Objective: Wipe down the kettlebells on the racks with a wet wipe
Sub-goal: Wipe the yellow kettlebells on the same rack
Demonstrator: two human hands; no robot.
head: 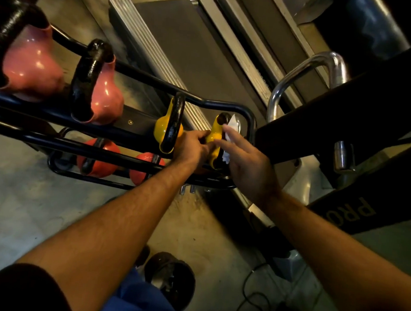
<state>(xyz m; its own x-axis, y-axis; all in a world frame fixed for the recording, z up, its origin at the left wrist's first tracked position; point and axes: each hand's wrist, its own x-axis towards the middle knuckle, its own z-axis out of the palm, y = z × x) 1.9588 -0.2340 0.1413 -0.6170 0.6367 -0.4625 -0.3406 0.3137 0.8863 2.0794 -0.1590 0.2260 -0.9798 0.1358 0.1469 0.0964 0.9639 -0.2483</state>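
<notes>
Two hands work the end yellow kettlebell (214, 136), which sits at the right end of the upper rail of the rack (141, 79), just beside a second yellow kettlebell (164, 128). The left hand (191, 147) has its grip curled on the bell's body, steadying it; the right hand (244, 165) presses the wet wipe (232, 127) against the far side with fingers (229, 135) nearly straight. Small as it is, it is likely dense, rigid and glossy, so slippery once damp. Best held by the black handle (222, 119).
</notes>
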